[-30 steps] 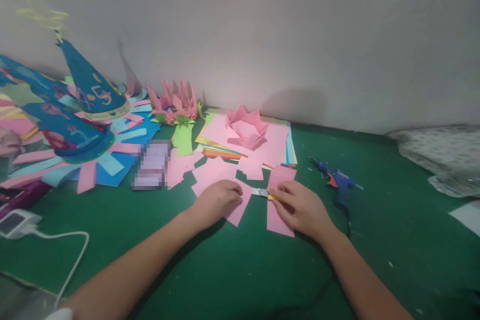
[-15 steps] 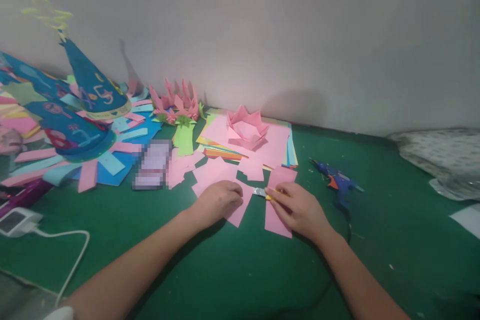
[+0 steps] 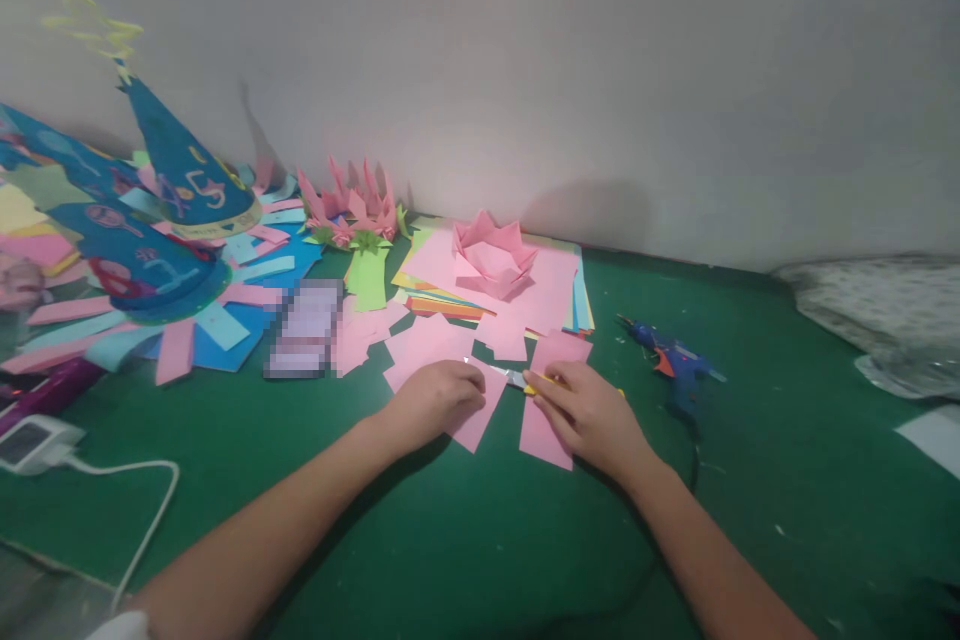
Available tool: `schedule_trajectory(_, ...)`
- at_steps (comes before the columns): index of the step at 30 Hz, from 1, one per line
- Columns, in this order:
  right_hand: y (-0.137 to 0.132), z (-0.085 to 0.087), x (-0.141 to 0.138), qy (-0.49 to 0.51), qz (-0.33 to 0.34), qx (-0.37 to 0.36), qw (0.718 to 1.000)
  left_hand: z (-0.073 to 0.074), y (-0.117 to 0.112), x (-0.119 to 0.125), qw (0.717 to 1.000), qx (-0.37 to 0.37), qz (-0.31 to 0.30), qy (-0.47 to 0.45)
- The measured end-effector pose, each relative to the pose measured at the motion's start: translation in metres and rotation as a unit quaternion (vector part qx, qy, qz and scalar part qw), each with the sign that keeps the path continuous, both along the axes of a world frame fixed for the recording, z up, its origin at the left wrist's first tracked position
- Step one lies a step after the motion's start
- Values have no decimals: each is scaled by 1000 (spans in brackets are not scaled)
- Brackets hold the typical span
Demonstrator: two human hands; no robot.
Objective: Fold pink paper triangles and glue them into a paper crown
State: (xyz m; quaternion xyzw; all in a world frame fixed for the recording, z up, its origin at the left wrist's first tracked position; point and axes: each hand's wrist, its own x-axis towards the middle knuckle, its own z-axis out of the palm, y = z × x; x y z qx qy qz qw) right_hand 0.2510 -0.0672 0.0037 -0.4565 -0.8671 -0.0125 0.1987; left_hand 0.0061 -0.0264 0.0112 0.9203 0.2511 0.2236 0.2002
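My left hand point(image 3: 439, 405) rests on a pink paper sheet point(image 3: 427, 345), its fingers curled together at the paper's right part. Between the fingers of my right hand point(image 3: 585, 410) is a yellow-handled utility knife point(image 3: 515, 378). Its silver blade points left and reaches over or into the sheet by my left fingertips; I cannot tell which. Beneath my right hand lies a pink paper strip point(image 3: 545, 430). Just beyond the knife, a small pink cut piece point(image 3: 504, 333) lies on the table.
A pink folded paper flower point(image 3: 495, 260) sits on stacked coloured paper point(image 3: 420, 265). To the right is a blue glue gun point(image 3: 671, 357) with its cord. On the left are a blurred-out phone point(image 3: 306, 330), blue cone hats point(image 3: 184, 155), a pink paper crown point(image 3: 352, 210) and a white cable point(image 3: 169, 500).
My right hand has shifted slightly left with the utility knife, so the blade reaches further towards my left fingers. The pink strip under it slid a little left. My left hand has hardly moved.
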Motion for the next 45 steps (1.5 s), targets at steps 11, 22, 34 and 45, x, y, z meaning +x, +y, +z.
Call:
schedule_trajectory(11, 5, -3, -1, -1, -27, 22, 999, 4, -1, 1, 1000, -8, 8, 4)
schedule_trajectory(22, 7, 1, -3, -5, -81, 35, 996, -2, -1, -1, 996, -22, 87, 17)
schedule_trajectory(34, -5, 8, -40, -37, 45, -4, 998, -4, -7, 3, 987, 4, 154, 51)
schedule_trajectory(45, -6, 4, -39, 77, 71, -63, 992, -4, -8, 3, 990, -3, 136, 44)
